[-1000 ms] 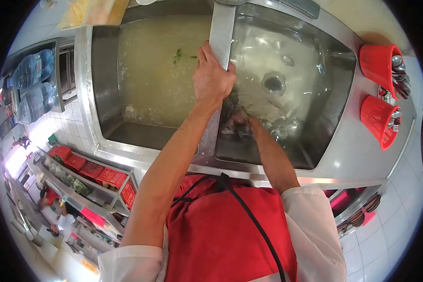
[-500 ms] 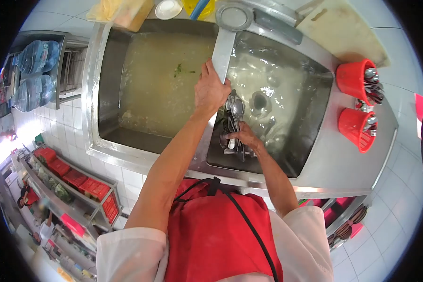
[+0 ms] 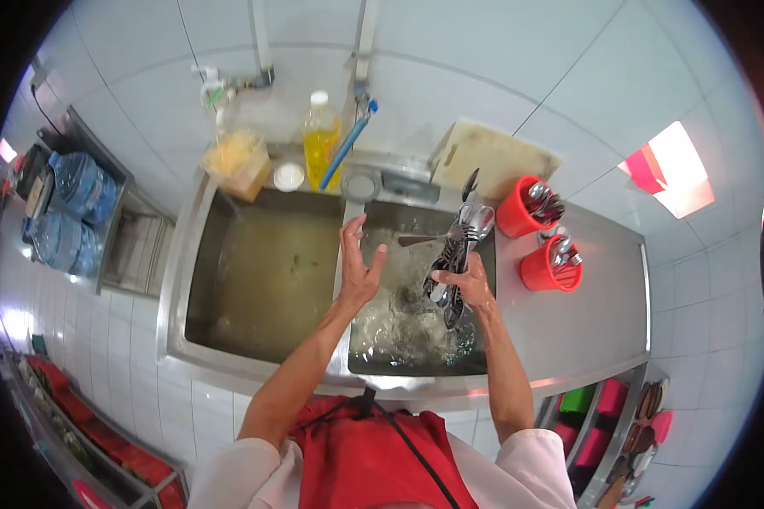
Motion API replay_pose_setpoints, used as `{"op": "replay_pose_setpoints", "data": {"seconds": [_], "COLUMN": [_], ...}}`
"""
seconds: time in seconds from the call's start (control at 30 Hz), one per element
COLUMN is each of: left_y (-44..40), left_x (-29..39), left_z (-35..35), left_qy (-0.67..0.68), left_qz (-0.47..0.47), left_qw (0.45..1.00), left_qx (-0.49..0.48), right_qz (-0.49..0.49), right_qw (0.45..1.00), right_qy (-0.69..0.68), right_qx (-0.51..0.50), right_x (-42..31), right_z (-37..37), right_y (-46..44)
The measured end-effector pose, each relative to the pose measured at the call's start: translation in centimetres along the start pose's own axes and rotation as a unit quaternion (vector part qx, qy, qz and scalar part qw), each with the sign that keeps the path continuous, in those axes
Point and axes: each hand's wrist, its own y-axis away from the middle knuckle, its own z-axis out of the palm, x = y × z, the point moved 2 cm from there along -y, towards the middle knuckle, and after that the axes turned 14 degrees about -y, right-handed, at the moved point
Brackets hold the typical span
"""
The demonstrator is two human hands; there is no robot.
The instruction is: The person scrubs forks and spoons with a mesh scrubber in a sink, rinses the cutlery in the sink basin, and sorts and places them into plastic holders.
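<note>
A thick bundle of metal cutlery [image 3: 457,254], spoons and forks among it, is gripped in my right hand [image 3: 474,284] above the right sink basin [image 3: 471,356]. Its spoon bowls and fork tines point up and away from me. My left hand [image 3: 361,270] hovers near the divider between the two basins, fingers apart and nothing in it. Below the bundle, the water in the right basin is stirred and splashing. Cloudy water with small green scraps fills the left basin [image 3: 197,280].
Two red baskets of cutlery, a rear one [image 3: 511,212] and a front one [image 3: 539,270], stand on the steel drainboard [image 3: 586,331]. Behind the sink are a yellow liquid bottle [image 3: 319,148], a white bowl [image 3: 289,176], a blue-handled tap [image 3: 348,148] and a cutting board [image 3: 492,161].
My right hand has lifted the cutlery bundle out of the water, toward the baskets. My left hand has let go of the divider and opened. The view has tilted up toward the wall.
</note>
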Motion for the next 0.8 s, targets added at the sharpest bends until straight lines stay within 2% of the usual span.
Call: {"op": "replay_pose_setpoints", "data": {"seconds": [0.03, 0.1, 0.13, 0.17, 0.2, 0.23, 0.33, 0.37, 0.4, 0.43, 0.5, 0.53, 0.57, 0.6, 0.63, 0.67, 0.7, 0.73, 0.77, 0.8], "left_y": [-1.9, -5.2, -6.3, -6.7, -6.5, -5.8, -2.1, -1.3, 0.1, 1.2, 3.6, 4.2, 5.3, 6.3, 7.5, 8.2, 9.1, 10.0, 10.7, 11.0], "left_x": [2.6, 7.9, 9.5, 11.0, 12.3, 12.3, 8.9, 8.2, 6.0, 3.1, -0.1, -0.8, -1.4, -1.8, -2.3, -3.0, -3.9, -4.4, -4.8, -4.7], "left_z": [-1.0, -2.4, -2.7, -2.7, -2.4, -1.3, 1.5, 1.4, 2.0, 2.7, 1.8, 1.5, 1.4, 1.3, 1.3, 1.6, 1.9, 2.1, 2.2, 2.3], "left_qy": [0.003, 0.084, 0.083, 0.052, 0.017, 0.013, 0.232, 0.282, 0.317, 0.35, 0.356, 0.346, 0.408, 0.436, 0.464, 0.471, 0.478, 0.472, 0.471, 0.519], "left_qz": [0.022, 0.093, 0.117, 0.171, 0.222, 0.239, -0.014, -0.116, -0.148, -0.181, -0.264, -0.269, -0.301, -0.323, -0.344, -0.357, -0.37, -0.433, -0.438, -0.44], "left_qw": [1.0, 0.985, 0.983, 0.964, 0.936, 0.931, 0.918, 0.896, 0.878, 0.857, 0.807, 0.807, 0.768, 0.746, 0.722, 0.723, 0.723, 0.712, 0.709, 0.688], "left_qx": [0.005, -0.121, -0.119, -0.196, -0.272, -0.276, -0.321, -0.323, -0.328, -0.331, -0.391, -0.397, -0.391, -0.386, -0.38, -0.357, -0.335, -0.288, -0.288, -0.252], "right_qz": [-0.033, -0.089, -0.072, -0.054, -0.128, -0.143, -0.168, -0.168, -0.162, -0.164, -0.077, -0.018, -0.013, 0.034, 0.079, 0.114, 0.122, 0.147, 0.17, 0.185], "right_qw": [0.998, 0.992, 0.995, 0.998, 0.992, 0.989, 0.983, 0.968, 0.943, 0.943, 0.947, 0.957, 0.96, 0.943, 0.917, 0.908, 0.91, 0.906, 0.901, 0.884], "right_qy": [0.045, 0.089, 0.062, 0.034, 0.016, 0.011, 0.064, 0.167, 0.266, 0.259, 0.291, 0.286, 0.276, 0.331, 0.386, 0.393, 0.386, 0.389, 0.394, 0.414], "right_qx": [0.002, 0.014, 0.007, 0.0, 0.013, 0.023, 0.044, 0.082, 0.118, 0.128, 0.111, 0.043, 0.044, -0.01, -0.067, -0.088, -0.092, -0.08, -0.067, -0.116], "right_x": [-1.7, -6.0, -8.6, -10.1, -8.7, -7.6, -3.4, -1.5, 0.0, 0.9, 2.2, 2.0, 2.4, 3.3, 3.6, 3.8, 4.7, 5.7, 6.6, 6.6], "right_z": [-0.3, 0.3, 1.3, 2.1, 2.1, 2.3, 3.9, 4.5, 5.1, 5.5, 7.0, 7.5, 8.0, 8.8, 9.5, 10.1, 11.2, 12.0, 12.6, 13.2], "right_y": [0.1, 0.8, 1.6, 2.4, 1.9, 1.6, 1.3, 1.1, 1.3, 1.7, 2.8, 3.3, 3.3, 3.4, 3.6, 3.7, 3.7, 3.4, 3.1, 3.0]}}
